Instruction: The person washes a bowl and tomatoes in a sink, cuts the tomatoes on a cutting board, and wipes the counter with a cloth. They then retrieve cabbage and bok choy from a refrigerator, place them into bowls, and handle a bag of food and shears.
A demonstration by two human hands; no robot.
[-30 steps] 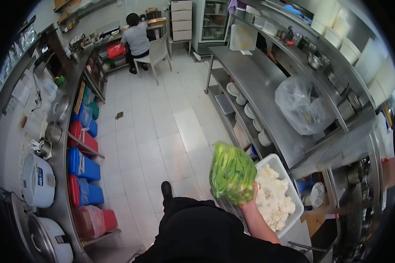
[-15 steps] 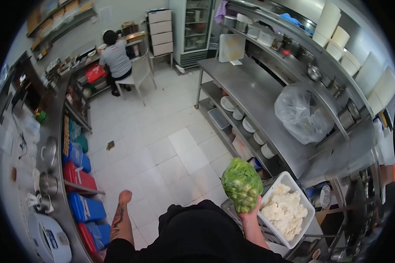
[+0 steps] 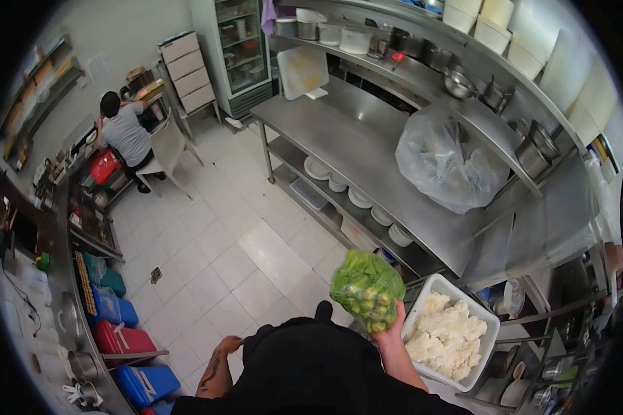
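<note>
My right hand [image 3: 392, 325] grips a clear plastic bag of leafy greens [image 3: 368, 289] from its lower right side. Bright leaves show at the top of the bag and pale green stem ends lower down. Just right of that hand is a white plastic tub [image 3: 488, 315] heaped with white, lumpy food [image 3: 446, 339]. My left hand [image 3: 230, 344] hangs low over the floor at my left side, fingers curled in, with nothing seen in it. The tattooed forearm is partly in view.
A steel table [image 3: 367, 131] with stacked plates [image 3: 399, 235] underneath runs along the right, a large clear plastic bag [image 3: 450, 159] on top. Coolers [image 3: 145, 384] line the left counter. A person [image 3: 126, 131] sits on a white chair [image 3: 169, 152] at the back, near a glass-door fridge [image 3: 239, 55].
My view has turned to the right, so the room shifts left. The bag of greens stays in my right hand. My left hand has come lower and closer to my body.
</note>
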